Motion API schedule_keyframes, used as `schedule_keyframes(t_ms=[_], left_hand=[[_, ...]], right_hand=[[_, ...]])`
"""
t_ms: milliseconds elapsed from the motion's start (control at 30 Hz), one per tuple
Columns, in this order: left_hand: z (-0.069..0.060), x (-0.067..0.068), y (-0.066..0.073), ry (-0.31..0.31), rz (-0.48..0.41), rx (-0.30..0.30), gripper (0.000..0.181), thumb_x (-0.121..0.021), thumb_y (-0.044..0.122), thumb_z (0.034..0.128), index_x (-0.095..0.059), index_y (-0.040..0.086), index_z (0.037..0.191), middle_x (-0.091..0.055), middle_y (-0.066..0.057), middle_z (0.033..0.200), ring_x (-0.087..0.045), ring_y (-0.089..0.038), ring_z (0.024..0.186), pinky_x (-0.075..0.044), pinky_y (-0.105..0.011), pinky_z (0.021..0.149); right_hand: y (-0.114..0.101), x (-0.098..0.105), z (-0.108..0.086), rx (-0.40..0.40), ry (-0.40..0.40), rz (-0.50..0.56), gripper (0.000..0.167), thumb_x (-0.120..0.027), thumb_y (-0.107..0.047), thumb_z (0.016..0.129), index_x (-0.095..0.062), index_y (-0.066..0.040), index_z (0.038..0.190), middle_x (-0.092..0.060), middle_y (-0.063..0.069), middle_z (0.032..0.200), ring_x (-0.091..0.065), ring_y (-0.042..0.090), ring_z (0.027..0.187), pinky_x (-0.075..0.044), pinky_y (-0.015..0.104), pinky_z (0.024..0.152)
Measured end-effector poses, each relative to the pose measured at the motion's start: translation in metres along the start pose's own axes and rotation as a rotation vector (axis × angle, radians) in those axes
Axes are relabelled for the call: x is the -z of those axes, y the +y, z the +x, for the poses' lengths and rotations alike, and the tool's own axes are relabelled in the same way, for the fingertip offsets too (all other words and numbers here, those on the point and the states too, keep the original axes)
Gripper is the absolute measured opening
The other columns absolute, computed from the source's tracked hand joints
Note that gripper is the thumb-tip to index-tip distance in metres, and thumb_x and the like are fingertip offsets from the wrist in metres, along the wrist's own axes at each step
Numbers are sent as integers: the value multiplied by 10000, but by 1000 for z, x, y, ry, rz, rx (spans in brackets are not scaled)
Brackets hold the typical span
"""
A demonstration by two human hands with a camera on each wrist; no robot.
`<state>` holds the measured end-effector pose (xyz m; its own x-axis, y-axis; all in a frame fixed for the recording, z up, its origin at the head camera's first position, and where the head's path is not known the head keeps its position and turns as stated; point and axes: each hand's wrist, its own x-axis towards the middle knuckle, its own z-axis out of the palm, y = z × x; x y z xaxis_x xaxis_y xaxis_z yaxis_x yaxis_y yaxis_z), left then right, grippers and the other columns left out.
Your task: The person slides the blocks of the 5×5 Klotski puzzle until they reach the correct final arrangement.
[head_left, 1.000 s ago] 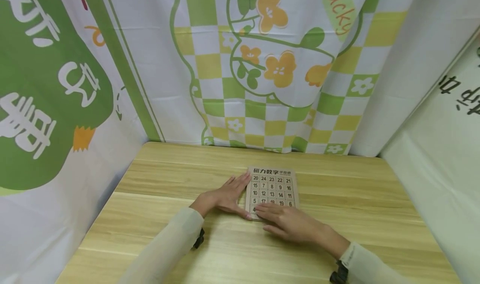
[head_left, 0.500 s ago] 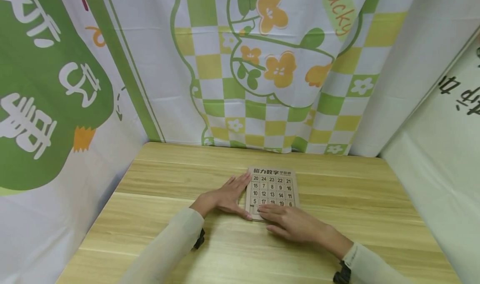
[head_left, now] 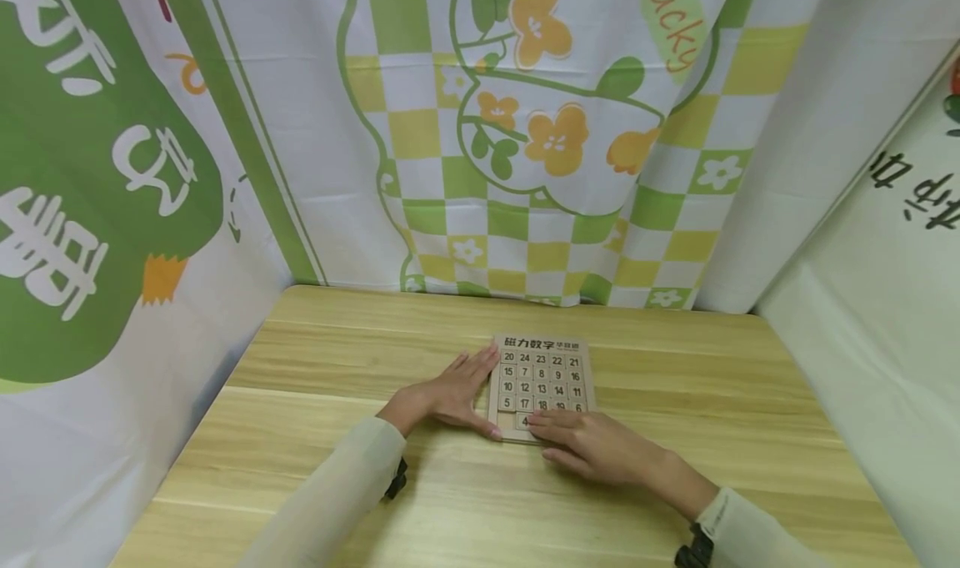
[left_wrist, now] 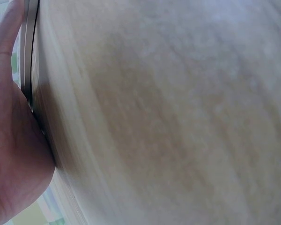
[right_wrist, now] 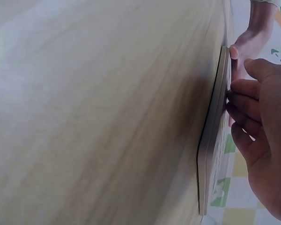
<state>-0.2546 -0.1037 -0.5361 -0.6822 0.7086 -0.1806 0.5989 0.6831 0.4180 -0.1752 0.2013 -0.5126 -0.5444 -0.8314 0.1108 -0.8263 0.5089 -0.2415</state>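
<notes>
a numbered tile board [head_left: 538, 344] lies flat on the desk [head_left: 690, 384]. the person's left hand [head_left: 453, 394] has its grip spread along the board's left edge, thumb at the near corner. the right hand [head_left: 596, 445] holds its thumb apart, fingertips resting on tile 4 [head_left: 522, 421], a bare slot [head_left: 506, 421] just left of it.

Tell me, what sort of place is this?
Probably a curtained-off booth: patterned fabric hangs behind and on both sides of a wood-grain table, which holds a number puzzle.
</notes>
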Motion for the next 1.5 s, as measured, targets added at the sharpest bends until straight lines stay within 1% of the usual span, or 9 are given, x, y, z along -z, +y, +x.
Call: schedule_keyframes(t_ms=[233, 467, 700, 800, 933, 1033, 1167, 1367, 1500], left_hand=[[1, -1, 0, -1, 14, 9, 1361, -767, 713, 841, 66, 57, 1694, 112, -124, 1775, 52, -264, 1648, 37, -496, 1329], [1, -2, -1, 1, 14, 5, 1361, -764, 717, 841, 69, 62, 1695, 117, -124, 1775, 51, -265, 1648, 29, -500, 1331], [0, -1, 0, -6, 10, 9, 1352, -758, 716, 847, 71, 66, 1695, 127, -118, 1772, 50, -271, 1647, 26, -511, 1330], [1, -1, 0, -4, 9, 6, 1355, -753, 725, 845, 68, 63, 1695, 130, -120, 1771, 50, -273, 1648, 20, -516, 1331], [1, -1, -1, 0, 11, 0, 1363, -752, 733, 840, 69, 57, 1693, 140, -128, 1768, 58, -279, 1646, 19, -524, 1330], [1, -1, -1, 1, 14, -2, 1362, -751, 732, 841, 70, 55, 1692, 147, -127, 1764, 67, -280, 1644, 22, -525, 1329], [1, -1, -1, -1, 23, 0, 1355, -737, 743, 845, 70, 62, 1694, 143, -122, 1765, 78, -289, 1642, 30, -524, 1327], [1, -2, -1, -4, 30, 10, 1359, -724, 766, 839, 64, 64, 1696, 125, -134, 1770, 80, -313, 1642, 38, -534, 1327], [1, -1, 0, 1, 27, 14, 1351, -732, 753, 843, 55, 65, 1698, 112, -140, 1772, 74, -318, 1642, 40, -539, 1326]], right_hand=[[0, 3, 4, -11, 18, 13, 469, -550, -377, 1111, -629, -85, 1470, -606, 100, 1523, -605, 300, 1377, -503, 511, 1137], [6, 7, 12, -84, -4, 37, 535, -511, -454, 1115, -591, -105, 1512, -559, 103, 1571, -548, 303, 1435, -459, 518, 1177], [16, 10, 25, -112, 3, 37, 543, -597, -365, 1092, -552, -50, 1532, -527, 157, 1588, -522, 376, 1446, -442, 553, 1184], [18, 12, 31, -124, 1, 36, 555, -576, -375, 1102, -542, -30, 1535, -515, 179, 1592, -507, 400, 1453, -423, 579, 1194], [22, 12, 39, -130, 7, 42, 558, -559, -363, 1111, -530, -3, 1536, -506, 217, 1590, -496, 422, 1455, -430, 599, 1183], [25, 11, 44, -121, 19, 36, 555, -578, -345, 1104, -532, 8, 1530, -510, 228, 1583, -505, 410, 1450, -436, 577, 1186], [28, 10, 52, -127, 13, 39, 574, -577, -369, 1103, -526, 3, 1536, -509, 219, 1586, -502, 402, 1455, -421, 558, 1204], [32, 8, 61, -152, 0, 67, 587, -572, -354, 1107, -491, 12, 1559, -476, 222, 1611, -468, 413, 1478, -402, 568, 1215], [34, 6, 66, -152, -2, 50, 587, -577, -345, 1106, -489, 20, 1557, -472, 217, 1616, -453, 402, 1493, -394, 564, 1223]])
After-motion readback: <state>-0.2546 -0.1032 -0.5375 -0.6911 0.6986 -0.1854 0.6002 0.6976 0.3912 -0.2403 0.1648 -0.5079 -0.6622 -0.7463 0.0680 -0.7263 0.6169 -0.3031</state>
